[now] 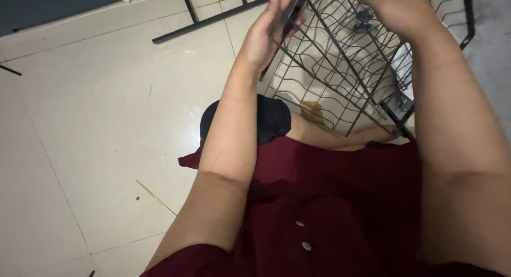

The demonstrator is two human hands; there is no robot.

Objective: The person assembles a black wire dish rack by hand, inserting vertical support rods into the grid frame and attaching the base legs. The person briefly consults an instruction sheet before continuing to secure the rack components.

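Head view looks down on a seated person; nearest lies a dark red garment point(330, 213) with pale buttons across the lap; both forearms reach away from it. Left hand point(266, 34) has its fingers point(278, 5) closed around a dark flat bar point(290, 16) at the rim of a black wire rack point(340, 69); right hand point(396, 10) curls over the rack's upper wires, fingers together on them, tips partly out of frame. Rack stands tilted between the hands, long axis running from the knee up and leftward; left hand is nearer its free edge. Tiled floor point(106, 106) lies open leftward; a thin stick point(154, 197) rests there; a black frame point(202, 21) lies beyond.
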